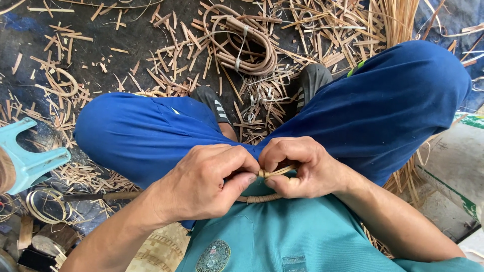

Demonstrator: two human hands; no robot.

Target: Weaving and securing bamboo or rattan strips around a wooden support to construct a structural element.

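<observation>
Both hands met at lap level, just above the crossed blue-trousered knees [151,136]. Left hand [201,184] had its grip narrow, thumb and forefinger pinched on the near end of a thin tan cane strip [276,172]. Right hand [302,168] was curled tight round the same strip, w/ pale split ends poking out betw. the two grips. Strip's long axis ran roughly left-right, tilted slightly up toward the right hand; the hands were touching or nearly so at the pinch point, neither clearly nearer. Below both grips a curved, wrapped brown cane band [259,198] arced under the knuckles, against the teal shirt [282,236]; whether it joined the strip inside the right fist, can't tell.

Materials: strip looked flat, smooth, flexible, dry-fibrous at the cut ends; band looked rounder, bound w/ fine windings.

Ahead of the hands, beyond the black shoes [214,103], lay a coiled bundle of thick tan rattan [242,45] tied w/ pale bands, amid scattered cane offcuts and shavings [171,55] on the dark floor. Far left of the left grip: a pale-blue plastic stool [30,161] and thin cane hoops [43,204]. Far right of the right grip: a white woven sack [454,161].
</observation>
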